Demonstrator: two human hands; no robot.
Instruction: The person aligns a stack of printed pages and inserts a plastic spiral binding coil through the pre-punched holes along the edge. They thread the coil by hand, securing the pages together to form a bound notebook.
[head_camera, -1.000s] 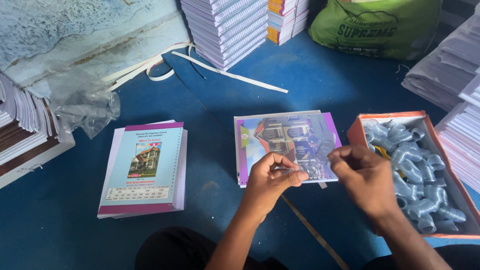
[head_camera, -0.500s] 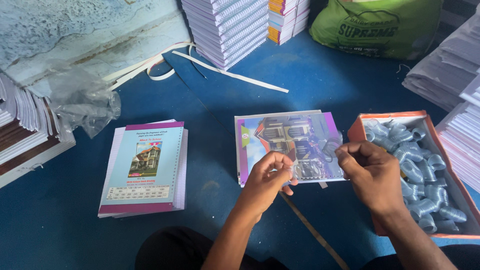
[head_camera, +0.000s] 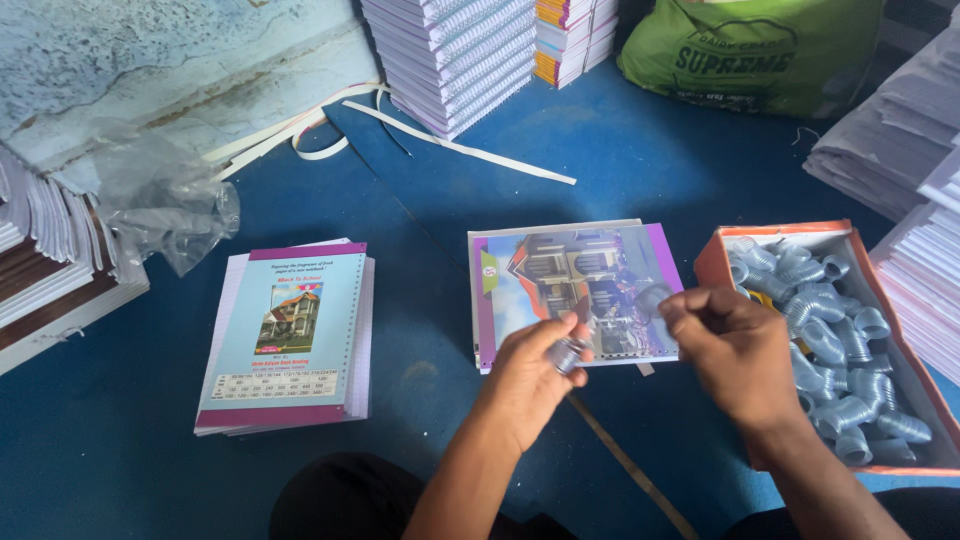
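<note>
While both hands hover low over the blue floor (head_camera: 620, 150), a small coil of silvery spiral binding wire (head_camera: 570, 352) sits pinched in the left hand (head_camera: 530, 375), between thumb and bent fingertips, just over the near edge of the glossy notebook (head_camera: 575, 285). That notebook lies flat, its cover printed with a colourful house picture and edged in purple, its surface shiny enough to catch glare. The right hand (head_camera: 735, 345) is curled into a loose fist just beside it, fingers closed toward the thumb over the notebook's right edge; whether it grips a strand of the wire cannot be told, since the fingers hide it. Right of that hand stands an orange cardboard box (head_camera: 715, 262) heaped with more pale spiral coils (head_camera: 835, 350), springy and tubular. To the left lies a second notebook pile (head_camera: 285, 335), matte, pale blue and purple, with a punched edge. Crumpled clear plastic (head_camera: 165, 205) and loose white paper strips (head_camera: 460, 148) lie farther off.
</note>
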